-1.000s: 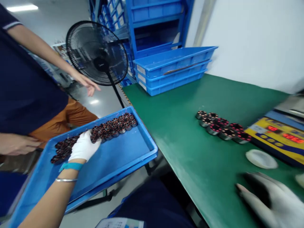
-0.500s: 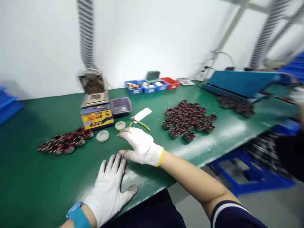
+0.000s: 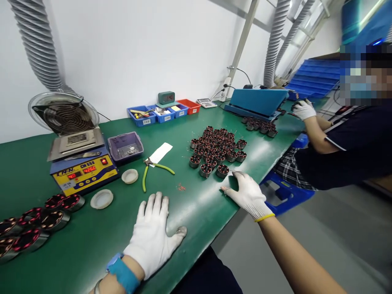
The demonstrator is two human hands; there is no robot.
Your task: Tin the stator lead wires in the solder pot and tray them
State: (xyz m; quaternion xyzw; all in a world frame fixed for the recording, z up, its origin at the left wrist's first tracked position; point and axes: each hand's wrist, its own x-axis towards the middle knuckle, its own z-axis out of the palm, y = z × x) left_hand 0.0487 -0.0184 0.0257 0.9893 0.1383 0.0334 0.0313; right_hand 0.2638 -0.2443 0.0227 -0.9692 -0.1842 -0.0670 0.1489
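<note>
Wound coils [image 3: 219,145], right hand [image 3: 246,192] beside them, unclenched, left hand [image 3: 151,237] splayed (palm down)

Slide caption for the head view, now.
White-gloved left hand spread on green tabletop; white-gloved right hand open beside clustered round copper-wound metal cores.

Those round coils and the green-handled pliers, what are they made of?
The coils look like copper wire with smooth grey metal rims, judging by coppery glints. The pliers seem metal at the dark head; the smooth handles could be plastic or rubber, from their even green.
</note>
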